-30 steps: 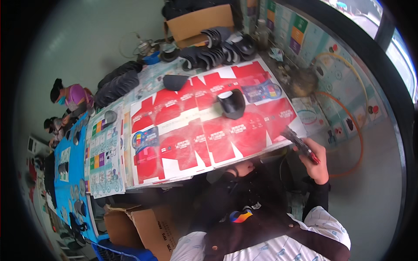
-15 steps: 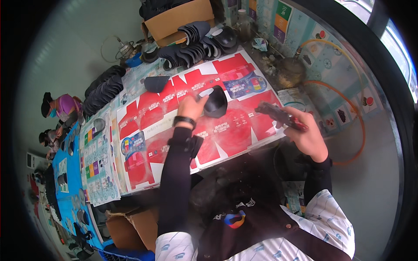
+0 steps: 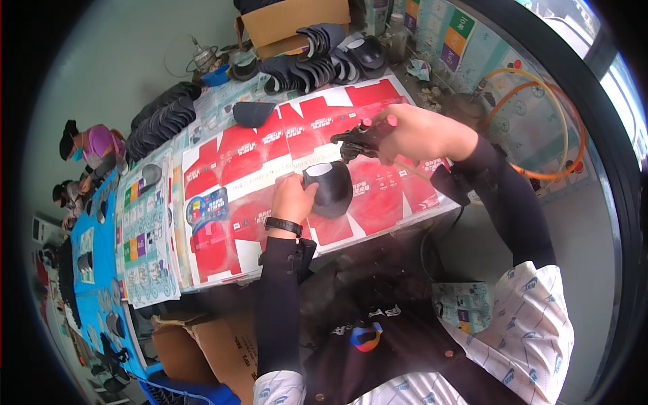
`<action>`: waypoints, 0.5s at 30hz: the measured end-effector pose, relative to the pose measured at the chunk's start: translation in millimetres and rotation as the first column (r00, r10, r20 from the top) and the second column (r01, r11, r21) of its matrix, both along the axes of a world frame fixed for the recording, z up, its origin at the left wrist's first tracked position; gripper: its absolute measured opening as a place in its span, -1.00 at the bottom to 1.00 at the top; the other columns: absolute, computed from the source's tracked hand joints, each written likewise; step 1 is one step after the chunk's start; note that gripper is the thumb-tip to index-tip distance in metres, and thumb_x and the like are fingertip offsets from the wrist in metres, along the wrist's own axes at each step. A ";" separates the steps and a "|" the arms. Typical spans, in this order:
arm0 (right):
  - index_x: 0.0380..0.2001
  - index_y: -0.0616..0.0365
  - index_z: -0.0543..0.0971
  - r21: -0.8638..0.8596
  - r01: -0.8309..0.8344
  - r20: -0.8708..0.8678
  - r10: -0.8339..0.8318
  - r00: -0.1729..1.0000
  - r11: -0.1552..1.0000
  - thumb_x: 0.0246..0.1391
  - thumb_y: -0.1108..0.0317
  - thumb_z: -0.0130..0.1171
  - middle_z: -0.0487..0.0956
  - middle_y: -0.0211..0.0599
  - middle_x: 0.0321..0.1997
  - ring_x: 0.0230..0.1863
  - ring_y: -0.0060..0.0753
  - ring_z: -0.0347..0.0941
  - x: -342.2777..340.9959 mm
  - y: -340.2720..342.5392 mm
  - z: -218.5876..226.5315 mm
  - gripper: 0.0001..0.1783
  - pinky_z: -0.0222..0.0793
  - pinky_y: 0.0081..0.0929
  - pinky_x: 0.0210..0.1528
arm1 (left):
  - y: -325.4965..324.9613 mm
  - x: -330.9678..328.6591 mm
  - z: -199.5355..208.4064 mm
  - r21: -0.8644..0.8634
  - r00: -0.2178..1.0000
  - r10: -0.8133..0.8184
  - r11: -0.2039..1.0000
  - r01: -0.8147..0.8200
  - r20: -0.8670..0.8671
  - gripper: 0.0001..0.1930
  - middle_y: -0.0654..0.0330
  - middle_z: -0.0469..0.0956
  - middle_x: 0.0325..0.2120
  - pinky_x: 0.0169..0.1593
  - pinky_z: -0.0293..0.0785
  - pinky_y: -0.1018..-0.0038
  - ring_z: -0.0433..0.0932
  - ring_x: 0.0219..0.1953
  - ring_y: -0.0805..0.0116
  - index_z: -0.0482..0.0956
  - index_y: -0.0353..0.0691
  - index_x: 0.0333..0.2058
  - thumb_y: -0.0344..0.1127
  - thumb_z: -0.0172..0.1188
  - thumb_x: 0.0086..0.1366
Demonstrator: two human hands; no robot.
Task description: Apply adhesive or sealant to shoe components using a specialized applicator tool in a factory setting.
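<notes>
My left hand [image 3: 293, 201] pinches the left edge of a glossy black curved shell piece [image 3: 332, 194], which has a white patch at its upper left. The piece is over the red printed card sheets on the table. In my right hand [image 3: 425, 135] is a dark spray gun [image 3: 358, 138] with red knobs, gripped above and to the right of the piece. Its nozzle end is apart from the piece, and a faint haze hangs around. Farther back, a dark grey curved piece [image 3: 254, 113] lies by itself on the sheets.
Stacks of curved dark pieces [image 3: 300, 73] line the table's far side, before a cardboard box [image 3: 297, 28]. An orange hose [image 3: 574, 135] loops at the right. Two people [image 3: 101, 145] work along a blue-covered table [image 3: 101, 270] at the left. An open carton [image 3: 209, 351] stands below.
My right hand has swung the spray gun leftward and up, closer to the black piece. My left hand and the piece have shifted slightly nearer me.
</notes>
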State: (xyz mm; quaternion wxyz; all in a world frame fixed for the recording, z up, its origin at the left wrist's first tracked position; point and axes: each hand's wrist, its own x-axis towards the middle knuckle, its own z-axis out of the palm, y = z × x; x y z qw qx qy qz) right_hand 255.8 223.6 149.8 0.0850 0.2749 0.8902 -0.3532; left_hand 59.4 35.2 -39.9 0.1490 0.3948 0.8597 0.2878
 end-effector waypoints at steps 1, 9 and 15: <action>0.02 0.34 0.61 -0.075 -0.036 0.023 0.038 0.999 0.996 -0.21 0.37 0.33 0.62 -0.17 -0.42 -0.40 -0.35 0.59 -10.2 -3.1 3.0 -0.39 0.48 -0.39 -0.46 | -6.5 0.1 -4.5 0.000 1.000 0.011 1.000 -0.011 0.008 -0.67 -0.23 0.67 -0.37 -0.10 0.56 0.07 0.66 -0.22 -0.20 0.65 -0.44 -0.30 -0.19 0.34 0.22; -0.34 0.29 0.65 0.057 -0.425 0.061 0.421 0.905 0.904 -0.13 0.39 0.17 0.64 -0.17 -0.51 -0.53 -0.30 0.56 -62.1 -1.7 -40.2 -0.74 0.46 -0.34 -0.45 | -31.9 11.1 -27.8 0.255 0.956 0.019 0.962 -0.097 0.292 -0.59 -0.19 0.68 -0.29 -0.20 0.58 0.22 0.72 -0.34 0.02 0.59 -0.44 0.01 -0.16 0.20 0.42; -0.42 0.27 0.62 0.118 -0.200 0.121 0.186 0.975 0.973 -0.07 0.38 0.11 0.62 -0.20 -0.57 -0.52 -0.29 0.57 -73.1 -1.9 -48.7 -0.80 0.46 -0.31 -0.39 | -36.2 9.2 -44.0 0.331 0.924 0.006 0.933 -0.143 0.383 -0.57 -0.14 0.68 -0.24 -0.29 0.59 0.36 0.73 -0.42 0.22 0.55 -0.46 0.09 -0.18 0.17 0.46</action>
